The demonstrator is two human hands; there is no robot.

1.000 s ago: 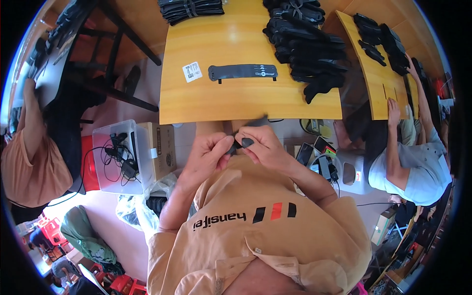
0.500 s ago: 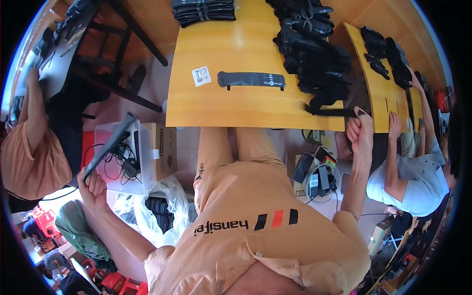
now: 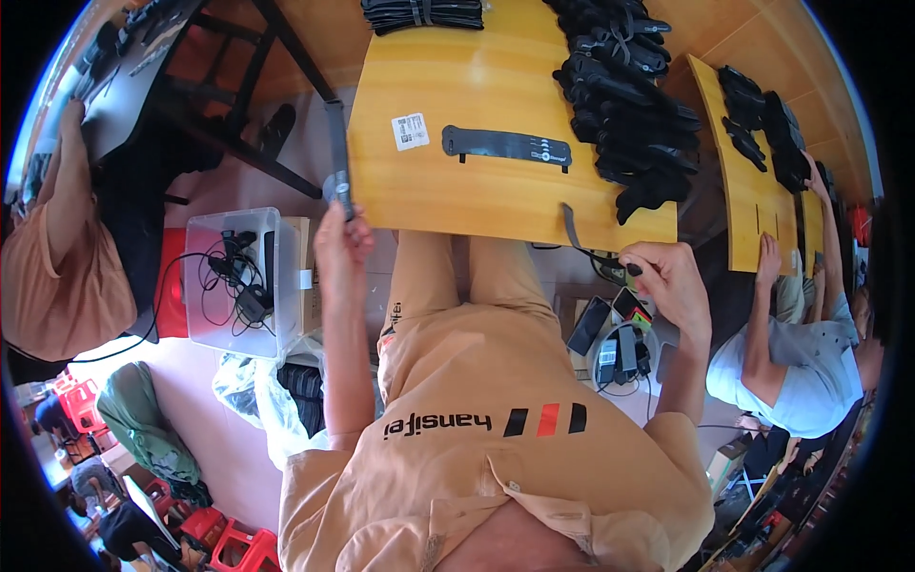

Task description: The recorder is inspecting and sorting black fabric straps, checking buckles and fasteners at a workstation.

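Note:
My left hand [image 3: 341,240] is raised beside the left edge of the yellow wooden table [image 3: 477,195] and grips a long flat black strip [image 3: 334,153] that stands upright. At the table's front right edge, my right hand [image 3: 667,278] pinches a thin black strap [image 3: 575,232] that hangs over the edge. A flat black strap piece [image 3: 505,145] lies across the middle of the table beside a small white label [image 3: 410,132]. A big pile of black straps [image 3: 629,105] covers the table's right side.
A clear plastic box [image 3: 233,276] with cables stands by a carton at my left. Phones and chargers [image 3: 615,334] lie below the table on the right. A bundle of black straps [image 3: 424,11] lies at the far edge. Other people sit at both sides; a second table [image 3: 753,191] stands right.
My hands were together in front of me, then spread apart. The left hand reached down to the box and came up with the black strip; the right hand moved to the table's front edge.

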